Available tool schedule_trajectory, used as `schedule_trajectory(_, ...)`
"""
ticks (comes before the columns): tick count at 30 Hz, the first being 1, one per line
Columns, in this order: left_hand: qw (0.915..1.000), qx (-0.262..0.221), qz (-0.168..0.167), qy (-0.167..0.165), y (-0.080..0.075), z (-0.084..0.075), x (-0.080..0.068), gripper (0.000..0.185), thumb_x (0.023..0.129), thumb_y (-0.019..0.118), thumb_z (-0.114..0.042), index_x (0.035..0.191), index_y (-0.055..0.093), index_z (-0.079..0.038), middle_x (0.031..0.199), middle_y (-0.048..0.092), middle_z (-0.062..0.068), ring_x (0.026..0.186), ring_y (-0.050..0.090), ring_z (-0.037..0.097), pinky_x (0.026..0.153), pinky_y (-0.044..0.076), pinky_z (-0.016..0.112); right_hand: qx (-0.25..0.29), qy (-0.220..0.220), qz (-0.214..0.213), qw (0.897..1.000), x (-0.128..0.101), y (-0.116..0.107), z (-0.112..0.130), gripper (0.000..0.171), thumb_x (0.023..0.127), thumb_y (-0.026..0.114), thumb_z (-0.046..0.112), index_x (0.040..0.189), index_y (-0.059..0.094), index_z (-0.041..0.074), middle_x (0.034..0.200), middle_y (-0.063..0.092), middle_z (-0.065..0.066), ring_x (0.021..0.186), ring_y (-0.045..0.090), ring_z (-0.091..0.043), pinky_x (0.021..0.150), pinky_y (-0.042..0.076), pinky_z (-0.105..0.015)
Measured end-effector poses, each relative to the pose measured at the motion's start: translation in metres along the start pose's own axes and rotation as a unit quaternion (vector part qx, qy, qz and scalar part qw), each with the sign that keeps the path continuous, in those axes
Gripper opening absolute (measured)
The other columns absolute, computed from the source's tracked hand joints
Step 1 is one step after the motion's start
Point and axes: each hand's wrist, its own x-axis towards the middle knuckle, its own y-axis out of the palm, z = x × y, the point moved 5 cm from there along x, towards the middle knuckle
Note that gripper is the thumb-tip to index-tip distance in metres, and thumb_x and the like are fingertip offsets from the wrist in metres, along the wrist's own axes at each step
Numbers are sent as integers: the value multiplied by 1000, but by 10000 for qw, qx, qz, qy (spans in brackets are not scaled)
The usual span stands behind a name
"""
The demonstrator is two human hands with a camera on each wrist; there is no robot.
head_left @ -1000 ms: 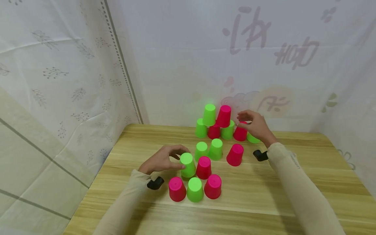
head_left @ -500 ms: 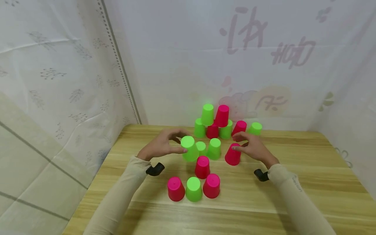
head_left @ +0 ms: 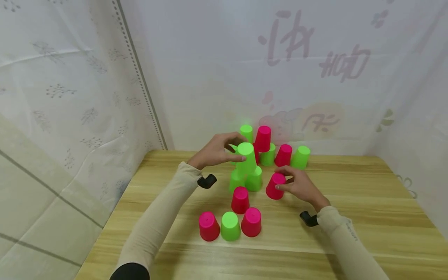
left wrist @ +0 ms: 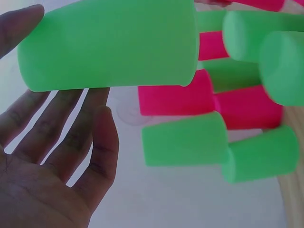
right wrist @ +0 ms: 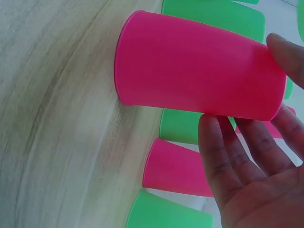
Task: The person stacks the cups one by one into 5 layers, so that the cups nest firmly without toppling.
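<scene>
The left hand (head_left: 217, 151) holds an upturned bright green plastic cup (head_left: 246, 158) lifted off the wooden desk (head_left: 350, 217), its fingers (left wrist: 71, 137) and thumb curled round the cup's sides. That cup hangs just above the pair of green plastic cups (head_left: 245, 180) standing side by side at the middle of the desk, and in front of the stacked green and pink cups by the back wall.

The right hand (head_left: 301, 186) grips an upturned pink plastic cup (head_left: 275, 186) just right of the green pair, fingers (right wrist: 247, 156) wrapped along its side with the thumb opposite. The wrist view shows its rim close to the desk, but I cannot tell whether it touches.

Nearer the person than the green pair stands a single pink cup (head_left: 240, 200), and in front of it a row of pink, green and pink cups (head_left: 229, 225).

Judging by this, a small pyramid is being built on the green pair: the lifted green cup looks ready to be set down centred over the seam between them, kept level so neither tips.
</scene>
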Motion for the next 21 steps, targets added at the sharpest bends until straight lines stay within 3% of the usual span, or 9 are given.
schedule_trajectory(4,10000,-5,-47,45,3,2,24,39,80,72,-19,116,58,-10,106,65,5,100,61,19,87,52,42,70,-15,-55,10000,-2,1,3,49,76,76,27,119,56,15,116,61,-6,103,59,-24,80,54,-29)
schedule_trajectory(11,9999,65,-92,48,14,19,71,38,78,73,-34,111,58,-23,104,63,-7,97,58,8,82,54,27,243,-6,-124,9996,-3,3,2,49,75,76,25,118,57,10,114,61,-6,101,59,-24,78,54,-27)
schedule_trajectory(21,9979,573,-250,-139,32,25,123,37,78,72,-33,110,58,-20,107,63,-7,102,59,9,86,50,22,299,54,-183,9994,-6,4,0,43,75,77,27,113,59,16,110,61,-2,101,58,-23,78,54,-30)
